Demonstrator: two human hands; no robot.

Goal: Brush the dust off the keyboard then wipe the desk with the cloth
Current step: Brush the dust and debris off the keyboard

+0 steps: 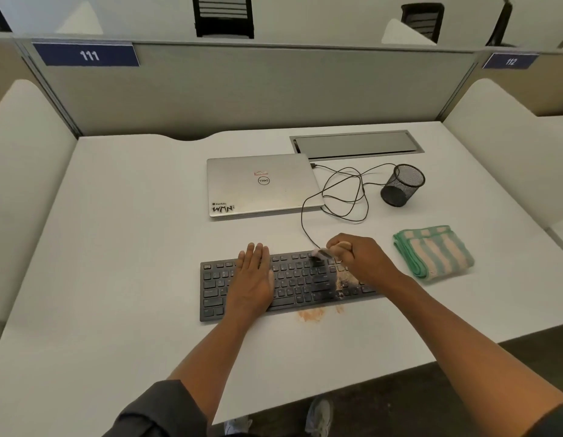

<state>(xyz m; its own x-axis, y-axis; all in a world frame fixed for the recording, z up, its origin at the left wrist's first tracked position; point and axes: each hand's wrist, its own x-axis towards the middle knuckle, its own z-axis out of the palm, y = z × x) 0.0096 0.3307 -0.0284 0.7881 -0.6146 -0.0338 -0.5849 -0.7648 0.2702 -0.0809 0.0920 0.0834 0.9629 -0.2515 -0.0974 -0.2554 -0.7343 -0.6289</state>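
Right hand (356,257) grips blurred brush (321,254) | left hand (253,275) flat, keyboard (217,291) | white desk (132,247) dusty

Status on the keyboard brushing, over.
Left hand flat on keyboard. Right hand gripping brush. Dust remains on keys. Cloth untouched.

**Materials and finishes on the workstation**

Surface (132,247): smooth, matt white laminate. Keyboard (286,282): matt black plastic, dulled by powdery tan dust (343,279). Laptop (261,184): brushed silver metal with a soft sheen. Cloth (433,252): soft, napped striped terry. Pen cup (402,185): black wire mesh. Cable (343,197): thin black rubbery sheath. Partition (258,86): matt grey fabric panel.
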